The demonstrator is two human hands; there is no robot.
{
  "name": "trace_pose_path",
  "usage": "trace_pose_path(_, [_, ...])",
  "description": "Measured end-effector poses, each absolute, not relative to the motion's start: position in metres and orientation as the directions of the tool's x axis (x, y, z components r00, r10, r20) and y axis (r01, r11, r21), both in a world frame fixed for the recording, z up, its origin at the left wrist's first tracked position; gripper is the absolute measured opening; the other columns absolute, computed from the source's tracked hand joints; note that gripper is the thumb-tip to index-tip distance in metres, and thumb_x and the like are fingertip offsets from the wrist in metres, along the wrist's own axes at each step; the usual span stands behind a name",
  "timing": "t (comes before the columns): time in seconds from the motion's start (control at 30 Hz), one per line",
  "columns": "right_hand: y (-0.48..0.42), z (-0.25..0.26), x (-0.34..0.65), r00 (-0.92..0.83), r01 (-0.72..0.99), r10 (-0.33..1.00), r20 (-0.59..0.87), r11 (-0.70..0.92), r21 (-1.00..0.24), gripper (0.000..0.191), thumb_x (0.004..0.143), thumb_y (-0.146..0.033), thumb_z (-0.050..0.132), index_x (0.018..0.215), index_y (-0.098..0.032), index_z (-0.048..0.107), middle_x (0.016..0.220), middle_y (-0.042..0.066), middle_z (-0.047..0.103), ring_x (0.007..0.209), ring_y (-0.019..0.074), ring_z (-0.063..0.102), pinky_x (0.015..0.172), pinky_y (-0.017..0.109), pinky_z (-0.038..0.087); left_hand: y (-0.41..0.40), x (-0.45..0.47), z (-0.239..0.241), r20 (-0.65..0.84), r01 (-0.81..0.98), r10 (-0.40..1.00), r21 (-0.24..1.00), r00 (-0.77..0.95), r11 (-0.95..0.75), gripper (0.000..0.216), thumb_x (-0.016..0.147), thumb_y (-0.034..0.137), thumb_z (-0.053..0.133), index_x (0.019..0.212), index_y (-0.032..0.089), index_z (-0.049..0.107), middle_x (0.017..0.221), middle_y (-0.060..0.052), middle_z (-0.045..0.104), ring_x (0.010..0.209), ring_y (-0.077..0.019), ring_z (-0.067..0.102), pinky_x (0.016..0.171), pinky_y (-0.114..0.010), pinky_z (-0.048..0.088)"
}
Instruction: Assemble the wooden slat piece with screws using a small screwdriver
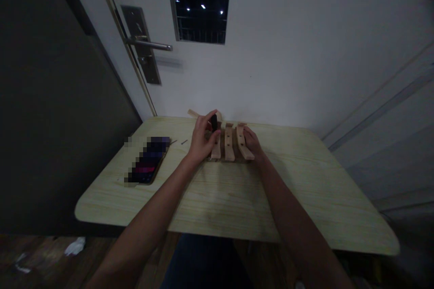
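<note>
A small wooden assembly of several pale slats (229,143) lies at the far middle of the light wooden table (237,198). My left hand (202,139) is closed around a small black object (214,123), held upright at the assembly's left end. My right hand (251,141) rests on the right side of the slats, its fingers curled against the outermost slat. Another pale wooden piece (194,113) pokes out behind my left hand.
A phone (149,161) with a lit screen lies on the table's left side, with two small dark pins (184,142) beside it. A white wall and a door with a metal handle (149,45) stand right behind the table. Scraps of paper (75,246) lie on the floor.
</note>
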State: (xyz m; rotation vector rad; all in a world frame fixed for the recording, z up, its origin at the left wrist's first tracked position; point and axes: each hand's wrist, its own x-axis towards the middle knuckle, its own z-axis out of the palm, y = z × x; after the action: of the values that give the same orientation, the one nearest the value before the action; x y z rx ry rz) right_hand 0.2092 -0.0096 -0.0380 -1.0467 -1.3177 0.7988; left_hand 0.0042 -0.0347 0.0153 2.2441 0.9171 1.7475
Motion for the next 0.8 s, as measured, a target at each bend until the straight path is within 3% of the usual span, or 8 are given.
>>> trace_pose_path(0.2, [-0.0079, -0.0387, 0.2109, 0.126, 0.131, 0.924, 0.362, 0.346, -0.929, 0.024, 0.081, -0.045, 0.049, 0.078, -0.024, 0.059, 0.078, 0.003, 0.064, 0.071, 0.0185, 0.053, 0.070, 0.034, 0.046, -0.0353, 0.0045, 0.0142, 0.782, 0.215, 0.602, 0.568, 0.160, -0.795, 0.059, 0.095, 0.044, 0.051, 0.148, 0.028, 0.033, 0.116, -0.009, 0.062, 0.087, -0.0184, 0.060, 0.078, -0.035, 0.051])
trace_pose_path(0.33, [-0.0083, -0.0386, 0.2115, 0.123, 0.131, 0.919, 0.375, 0.360, -0.924, 0.025, 0.081, -0.044, 0.048, 0.078, -0.022, 0.059, 0.079, 0.003, 0.064, 0.072, 0.0184, 0.054, 0.070, 0.033, 0.046, -0.0374, 0.0039, 0.0155, 0.764, 0.121, 0.617, 0.605, 0.189, -0.787, 0.051, 0.096, 0.038, 0.051, 0.144, 0.028, 0.038, 0.114, -0.008, 0.065, 0.093, -0.0184, 0.064, 0.082, -0.035, 0.053])
trace_pose_path(0.6, [-0.0084, -0.0389, 0.2113, 0.109, 0.130, 0.917, 0.384, 0.369, -0.920, 0.025, 0.080, -0.044, 0.048, 0.080, -0.022, 0.061, 0.079, 0.003, 0.064, 0.068, 0.0179, 0.054, 0.068, 0.034, 0.047, -0.0310, 0.0048, 0.0107, 0.798, 0.222, 0.586, 0.551, 0.141, -0.804, 0.052, 0.086, 0.036, 0.067, 0.134, 0.030, 0.049, 0.123, -0.008, 0.058, 0.101, -0.0187, 0.060, 0.080, -0.032, 0.054])
trace_pose_path(0.8, [-0.0040, -0.0444, 0.2138, 0.117, 0.148, 0.917, 0.381, 0.363, -0.920, 0.025, 0.080, -0.044, 0.047, 0.083, -0.023, 0.061, 0.083, 0.004, 0.065, 0.075, 0.0196, 0.055, 0.073, 0.035, 0.046, -0.0343, 0.0054, 0.0131, 0.773, 0.095, 0.633, 0.629, 0.031, -0.772, 0.053, 0.089, 0.031, 0.063, 0.137, 0.032, 0.040, 0.117, -0.006, 0.060, 0.096, -0.0167, 0.064, 0.079, -0.031, 0.057])
